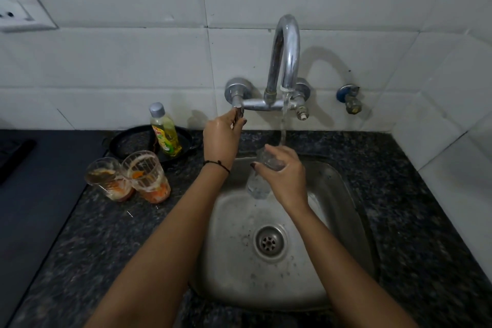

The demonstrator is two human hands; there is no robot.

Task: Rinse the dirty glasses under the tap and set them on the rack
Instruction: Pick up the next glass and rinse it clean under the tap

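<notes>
1. Sink [343, 194] basin bare around drain [269, 242]
2. Right hand [286, 178] wrapped around clear glass [257, 185], over basin under water stream [282, 130]
3. Left hand [221, 138] pinching tap handle [238, 112]
4. 2 dirty glasses [130, 176] touching on counter [106, 234] left of sink; soap bottle [165, 130] and black pan [133, 141] behind them

**Camera placement: single head-worn view**

One wide-angle camera, worn on the person's head, looks forward and steeply down over a steel sink [346, 194] set in a dark granite counter [80, 234]. It faces the white tiled wall [133, 61], where the tap [285, 56] stands near frame centre. Both forearms enter from the bottom edge, so the viewpoint sits close above the basin. Tile joints bow towards the edges. No second view exists; nothing overlaps.
</notes>
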